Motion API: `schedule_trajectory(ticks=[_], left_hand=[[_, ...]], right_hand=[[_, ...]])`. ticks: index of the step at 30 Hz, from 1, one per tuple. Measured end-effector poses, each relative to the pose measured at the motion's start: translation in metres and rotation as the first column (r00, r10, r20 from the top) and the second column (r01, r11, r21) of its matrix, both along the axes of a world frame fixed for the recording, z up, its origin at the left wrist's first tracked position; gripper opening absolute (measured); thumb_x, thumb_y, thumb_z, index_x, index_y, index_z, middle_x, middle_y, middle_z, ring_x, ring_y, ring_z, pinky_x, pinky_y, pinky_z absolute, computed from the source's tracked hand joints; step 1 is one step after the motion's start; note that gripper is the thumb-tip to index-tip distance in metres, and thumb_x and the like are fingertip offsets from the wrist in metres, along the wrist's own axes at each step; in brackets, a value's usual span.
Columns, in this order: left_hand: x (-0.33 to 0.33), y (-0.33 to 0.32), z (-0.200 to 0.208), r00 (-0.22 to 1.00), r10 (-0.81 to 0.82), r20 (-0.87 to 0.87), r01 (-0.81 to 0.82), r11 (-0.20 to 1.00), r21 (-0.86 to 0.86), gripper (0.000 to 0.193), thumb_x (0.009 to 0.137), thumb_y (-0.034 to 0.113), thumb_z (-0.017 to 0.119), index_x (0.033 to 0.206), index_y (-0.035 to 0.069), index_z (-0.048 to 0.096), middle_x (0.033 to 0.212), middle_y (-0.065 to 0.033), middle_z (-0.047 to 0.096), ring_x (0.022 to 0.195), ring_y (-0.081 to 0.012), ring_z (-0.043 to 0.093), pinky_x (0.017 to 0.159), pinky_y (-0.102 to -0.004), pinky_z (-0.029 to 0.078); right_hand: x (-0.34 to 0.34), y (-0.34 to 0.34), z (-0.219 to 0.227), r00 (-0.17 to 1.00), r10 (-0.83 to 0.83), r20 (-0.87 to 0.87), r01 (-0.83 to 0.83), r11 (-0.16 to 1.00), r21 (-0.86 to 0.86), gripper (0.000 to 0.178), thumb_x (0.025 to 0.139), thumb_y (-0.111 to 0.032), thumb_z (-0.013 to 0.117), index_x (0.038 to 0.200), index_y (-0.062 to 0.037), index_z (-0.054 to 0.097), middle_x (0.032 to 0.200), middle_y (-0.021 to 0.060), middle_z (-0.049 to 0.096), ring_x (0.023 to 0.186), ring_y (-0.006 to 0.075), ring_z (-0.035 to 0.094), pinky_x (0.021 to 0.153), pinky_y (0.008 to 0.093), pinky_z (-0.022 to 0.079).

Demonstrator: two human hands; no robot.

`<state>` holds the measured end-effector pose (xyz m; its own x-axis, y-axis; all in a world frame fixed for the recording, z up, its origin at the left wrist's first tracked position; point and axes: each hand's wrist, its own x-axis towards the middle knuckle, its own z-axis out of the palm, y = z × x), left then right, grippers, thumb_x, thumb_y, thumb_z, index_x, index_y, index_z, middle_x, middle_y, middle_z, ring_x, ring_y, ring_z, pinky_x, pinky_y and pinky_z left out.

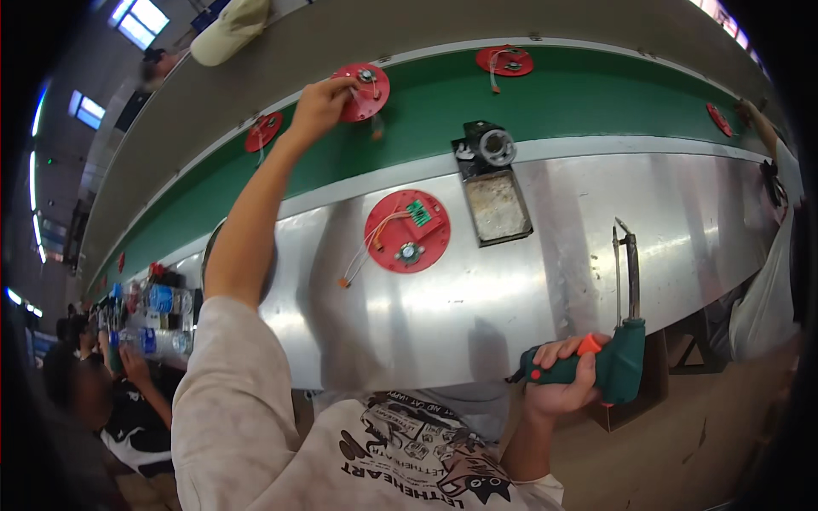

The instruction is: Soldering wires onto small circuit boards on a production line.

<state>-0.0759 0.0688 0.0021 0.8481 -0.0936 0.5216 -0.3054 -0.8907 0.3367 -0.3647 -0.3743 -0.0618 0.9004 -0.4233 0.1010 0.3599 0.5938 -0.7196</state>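
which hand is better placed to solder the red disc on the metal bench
Probably the right hand: it grips the dark green soldering gun, while the left hand is stretched out to another round red disc.

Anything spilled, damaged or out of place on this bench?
Nothing spilled or broken stands out. The one untidy spot is the open black-rimmed tray, right of the red disc on the metal bench: its surface looks blotchy and stained, unlike the bench around it. The right hand grips the green soldering gun.
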Motion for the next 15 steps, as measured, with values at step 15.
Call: schedule_trajectory(ticks=[15], left_hand=[[-0.378, -0.05, 0.031, 0.863, -0.327, -0.385, 0.424, 0.883, 0.201, 0.028, 0.072, -0.006, 0.063, 0.097, 0.005, 0.067, 0.096, -0.01, 0.068, 0.086, -0.0331, 0.065, 0.075, -0.0392, 0.054]], right_hand=[[-0.005, -0.008, 0.004, 0.996, 0.089, 0.03, -0.079, 0.966, -0.247, 0.024, 0.099, -0.02, 0.047, 0.115, -0.0023, 0.052, 0.079, 0.0072, 0.051, 0.06, 0.0155, 0.047, 0.056, 0.0316, 0.042]])
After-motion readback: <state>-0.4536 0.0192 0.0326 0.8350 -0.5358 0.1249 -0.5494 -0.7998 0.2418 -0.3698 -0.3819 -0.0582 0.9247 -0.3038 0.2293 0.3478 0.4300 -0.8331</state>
